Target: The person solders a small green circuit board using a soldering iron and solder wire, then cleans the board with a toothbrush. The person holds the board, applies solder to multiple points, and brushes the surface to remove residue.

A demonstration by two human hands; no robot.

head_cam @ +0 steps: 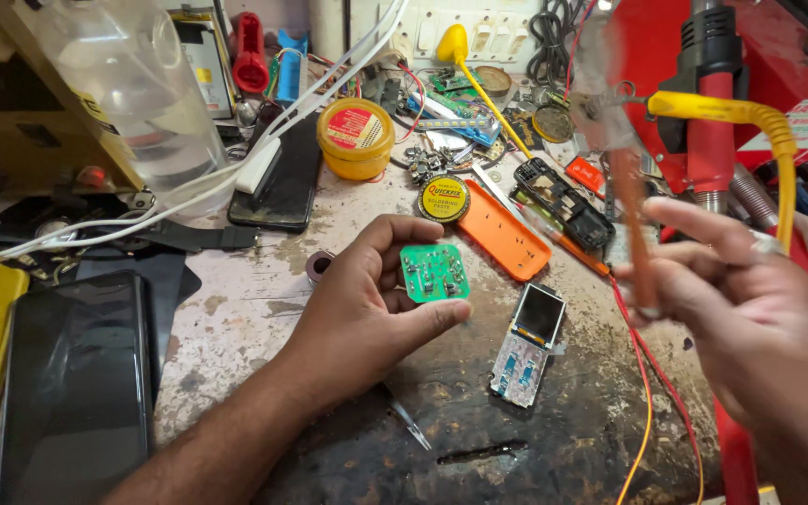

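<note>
My left hand [367, 304] holds a small green circuit board [434, 273] between thumb and fingers, above a worn, stained workbench [236, 309]. My right hand [750, 318] is raised at the right and grips a blurred brown-handled tool [630, 201] with a yellow cable [759, 117] running off its top. Between the hands, a small phone display with its board [529, 342] lies flat on the bench. An orange phone cover [505, 230] and a black phone frame [563, 201] lie just beyond it.
A round tin of soldering paste [443, 198] and a yellow tub [355, 137] stand behind the green board. Two dark phones [77, 383] [278, 182] lie at left, near white cables [180, 192] and a clear bottle [133, 84]. Tweezers [411, 425] rest under my left wrist. Red and orange wires [652, 374] trail at right.
</note>
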